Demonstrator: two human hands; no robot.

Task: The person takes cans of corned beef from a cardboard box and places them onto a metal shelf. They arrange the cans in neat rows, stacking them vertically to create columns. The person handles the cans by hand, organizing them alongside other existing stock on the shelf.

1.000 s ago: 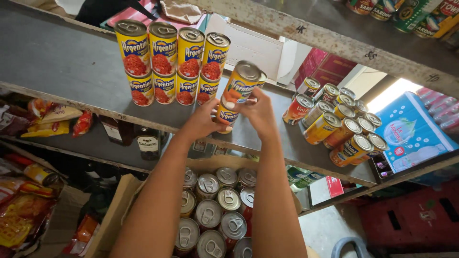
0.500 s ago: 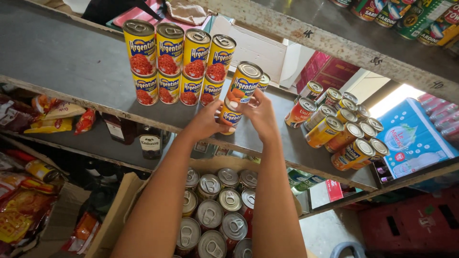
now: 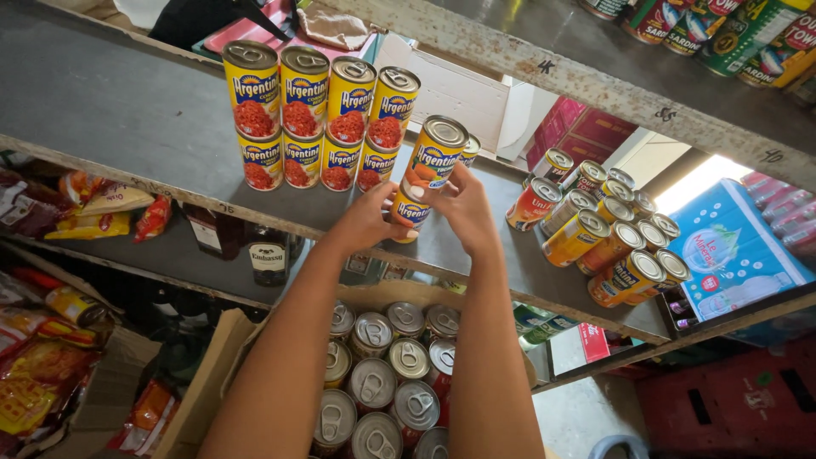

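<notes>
A stacked pair of cans (image 3: 427, 174), smooth metal cylinders with glossy yellow, blue and orange paper labels and ring-pull lids, stands on the grey shelf (image 3: 110, 110) just right of the can block. Their long axis runs upright off the shelf board, the ring-pull top facing up toward the camera, with the upper can leaning slightly to the right. The left hand (image 3: 367, 219) wraps the lower can from the left, its fingers (image 3: 406, 231) curled closed against the label near the base. The right hand (image 3: 466, 208) cups the pair from the right, its fingers (image 3: 448, 183) closed against the side where the two cans meet.

Just left of the pair, touching or nearly so, stands the can block (image 3: 319, 115): four columns, two cans high, same cylinder shape, yellow and red labels. Right of the pair lies a bare strip of shelf, then a cluster of orange-labelled cans (image 3: 608, 238) tipped on a slant. The shelf's front edge, rough and worn, passes just below the pair. Below that edge sits a cardboard box (image 3: 208, 382) packed with upright silver-topped cans (image 3: 387, 382).
</notes>
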